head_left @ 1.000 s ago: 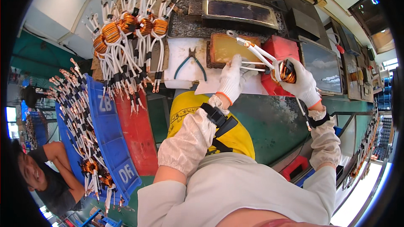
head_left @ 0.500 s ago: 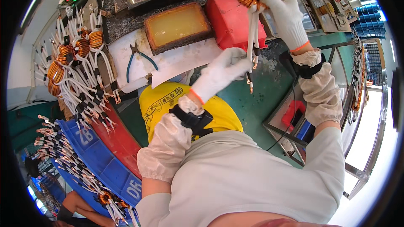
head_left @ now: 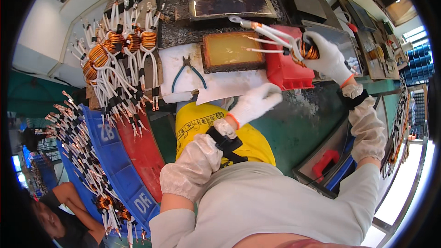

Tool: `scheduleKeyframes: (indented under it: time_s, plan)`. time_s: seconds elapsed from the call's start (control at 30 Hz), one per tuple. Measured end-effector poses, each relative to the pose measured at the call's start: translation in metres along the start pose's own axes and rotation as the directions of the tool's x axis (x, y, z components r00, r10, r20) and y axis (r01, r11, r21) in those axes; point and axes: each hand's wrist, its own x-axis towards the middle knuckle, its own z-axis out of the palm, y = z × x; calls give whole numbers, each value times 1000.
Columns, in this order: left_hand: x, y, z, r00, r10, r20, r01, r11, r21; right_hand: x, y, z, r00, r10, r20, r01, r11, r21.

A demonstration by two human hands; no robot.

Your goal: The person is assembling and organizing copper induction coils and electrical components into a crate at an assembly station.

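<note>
My right hand (head_left: 327,59), in a white glove, is shut on a copper-wound ring coil (head_left: 310,50) held above a red box (head_left: 287,64). The coil's white-sleeved leads (head_left: 268,34) stick out to the left over a shallow tray of yellow liquid (head_left: 228,50). My left hand (head_left: 255,102), also gloved, hovers lower over a white sheet (head_left: 220,85), fingers loosely apart and holding nothing. A yellow bag (head_left: 206,128) lies just below it.
Green-handled pliers (head_left: 187,70) lie on the white sheet. Several finished coils (head_left: 120,50) hang at the upper left, more fill a blue crate (head_left: 92,156) beside a red crate (head_left: 140,151). A dark metal tray (head_left: 232,5) sits behind. Another person (head_left: 55,211) is at lower left.
My right hand has turned the coil so its leads point left over the yellow tray instead of hanging down. My left hand has let go of the leads and dropped lower.
</note>
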Motion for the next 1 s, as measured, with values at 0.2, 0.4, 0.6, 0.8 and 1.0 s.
scheduleKeyframes:
  time_s: [0.2,0.4,0.6,0.8,1.0]
  plan:
    - [28,-20,-57,884,-15,-467,-14,998,-58,3,25,29,989,112,100,-115,993,22]
    - [49,24,-77,773,59,-631,20,993,116,12,19,37,995,31,90,-32,999,16]
    - [65,21,-82,839,-103,-535,99,994,-36,15,23,39,996,-22,90,19,999,38]
    - [87,-7,-75,865,-147,-480,-163,823,-544,16,24,41,993,93,77,-100,991,94]
    - [79,18,-84,498,208,-842,116,946,302,22,21,40,997,52,54,-54,998,33]
